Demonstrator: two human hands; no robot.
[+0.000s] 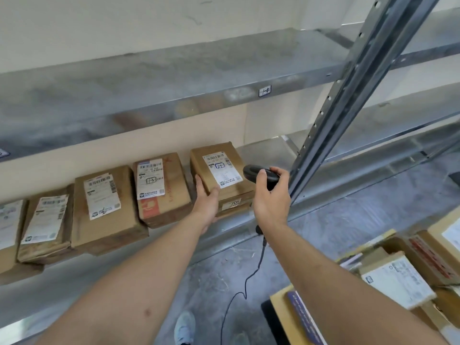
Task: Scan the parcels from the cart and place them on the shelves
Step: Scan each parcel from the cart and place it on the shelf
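Note:
A brown cardboard parcel [225, 170] with a white shipping label lies at the right end of a row on the metal shelf [263, 150]. My left hand [207, 202] grips its near left corner, thumb on top beside the label. My right hand [270, 197] holds a black corded barcode scanner [260, 174] just right of that parcel, its head pointing left toward the label. Three more labelled parcels [161, 188] [105, 207] [46, 225] lie side by side to the left on the same shelf.
An empty shelf level [174, 78] hangs above. A grey slotted upright post [348, 95] stands right of my hands. The cart [293, 317] with several parcels [398, 280] sits at the lower right. The scanner cable [244, 290] trails down to the concrete floor.

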